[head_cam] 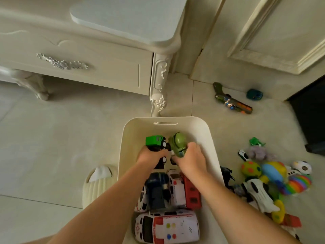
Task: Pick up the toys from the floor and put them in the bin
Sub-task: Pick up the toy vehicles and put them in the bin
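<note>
- Two hands, both lowered into the far half of the bin [123,152], centre of the frame.
- Left hand [149,155]: fingers curled round a bright green truck [154,140] with black wheels; the truck is inside the bin, near its far wall.
- Right hand [190,161]: fingers wrapped round an olive-green vehicle [177,143], just beside the truck and also inside the bin.
- Bin: cream plastic, rounded corners, handle slot in the far wall; stands on the tiled floor [52,138].
- Near half of the bin: dark blue vehicle [156,189], small white ambulance [175,189] and red bus [192,192] side by side; large white ambulance [168,228] at the lower edge.
- Right of the frame, on the floor: heap of toys beside the bin, including a rainbow-striped toy [299,184] and a football [303,167].
- Upper right, on the floor: toy gun [232,101] and teal ball [254,94], well apart from the bin.
- Left of the bin: cream slipper [98,182].
- Upper left: white carved cabinet [88,71].
</note>
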The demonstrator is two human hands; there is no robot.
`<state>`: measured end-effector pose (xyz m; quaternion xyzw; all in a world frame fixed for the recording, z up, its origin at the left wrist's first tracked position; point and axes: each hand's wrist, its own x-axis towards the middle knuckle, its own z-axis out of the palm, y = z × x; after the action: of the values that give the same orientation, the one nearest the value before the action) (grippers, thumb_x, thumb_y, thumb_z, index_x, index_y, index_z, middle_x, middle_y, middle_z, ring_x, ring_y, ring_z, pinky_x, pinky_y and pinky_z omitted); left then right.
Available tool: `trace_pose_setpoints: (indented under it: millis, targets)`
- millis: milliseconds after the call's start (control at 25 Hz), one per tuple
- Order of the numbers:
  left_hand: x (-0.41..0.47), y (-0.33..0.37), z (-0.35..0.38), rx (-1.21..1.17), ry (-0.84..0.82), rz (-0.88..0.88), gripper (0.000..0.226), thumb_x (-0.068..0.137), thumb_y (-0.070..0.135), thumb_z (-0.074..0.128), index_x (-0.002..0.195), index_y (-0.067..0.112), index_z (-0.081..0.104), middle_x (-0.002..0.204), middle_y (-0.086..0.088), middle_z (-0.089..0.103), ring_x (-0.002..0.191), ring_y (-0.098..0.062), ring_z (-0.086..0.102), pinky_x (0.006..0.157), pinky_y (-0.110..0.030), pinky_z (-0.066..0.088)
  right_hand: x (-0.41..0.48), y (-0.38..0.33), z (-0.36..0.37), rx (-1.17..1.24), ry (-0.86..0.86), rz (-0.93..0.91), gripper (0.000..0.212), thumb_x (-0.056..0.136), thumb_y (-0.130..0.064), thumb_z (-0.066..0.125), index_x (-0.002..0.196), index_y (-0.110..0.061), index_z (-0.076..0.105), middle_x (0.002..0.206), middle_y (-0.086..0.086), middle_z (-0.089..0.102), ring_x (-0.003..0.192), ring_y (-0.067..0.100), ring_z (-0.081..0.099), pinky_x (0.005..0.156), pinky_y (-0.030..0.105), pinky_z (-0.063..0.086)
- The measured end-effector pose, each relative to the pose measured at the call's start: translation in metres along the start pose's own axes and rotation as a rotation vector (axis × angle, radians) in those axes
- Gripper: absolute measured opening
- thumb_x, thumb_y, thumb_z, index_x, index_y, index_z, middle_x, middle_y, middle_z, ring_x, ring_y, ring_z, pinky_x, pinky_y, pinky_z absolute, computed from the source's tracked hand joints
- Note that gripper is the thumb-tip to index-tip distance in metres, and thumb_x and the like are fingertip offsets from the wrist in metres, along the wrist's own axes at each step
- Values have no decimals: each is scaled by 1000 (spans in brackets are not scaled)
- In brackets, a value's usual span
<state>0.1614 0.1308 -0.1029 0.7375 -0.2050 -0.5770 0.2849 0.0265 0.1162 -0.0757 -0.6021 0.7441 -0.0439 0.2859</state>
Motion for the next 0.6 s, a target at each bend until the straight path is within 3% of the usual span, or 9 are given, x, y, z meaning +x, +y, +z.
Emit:
trace_pose_setpoints:
  millis: [120,280,360,440,600]
  targets:
    - [14,-8,17,273,69,78,64,79,51,69,124,12,47,112,-5,62,88,-19,58,59,-26,42,12,11,27,-287,94,-93,41,88,-29,67,115,-13,41,119,8,51,105,26,56,76,34,48]
    - [33,-21,37,242,-2,62,67,86,41,66,134,6,35,125,-12,56,107,-26,58,76,-29,46,25,24,31,-485,10,-121,48,95,-27,53,133,-13,28,123,14,48,98,32,63,63,35,40]
    - [40,-27,44,210,-82,109,53,89,27,63,132,7,40,124,-12,59,105,-24,59,81,-28,46,25,26,33,-519,-18,-131,51,95,-21,53,137,-17,25,124,16,43,92,32,63,61,35,39]
    - [45,-26,46,331,-127,206,28,89,14,55,117,12,53,114,-13,64,99,-24,60,79,-29,45,23,25,35,-486,-40,-111,52,92,-14,54,135,-19,26,127,16,36,91,32,61,61,35,40]
    - [52,-35,43,698,-73,272,21,88,15,55,106,6,60,104,-19,63,98,-35,58,79,-35,48,19,28,35,-475,-67,-83,46,91,-4,48,132,-15,29,131,18,31,93,33,60,62,35,41]
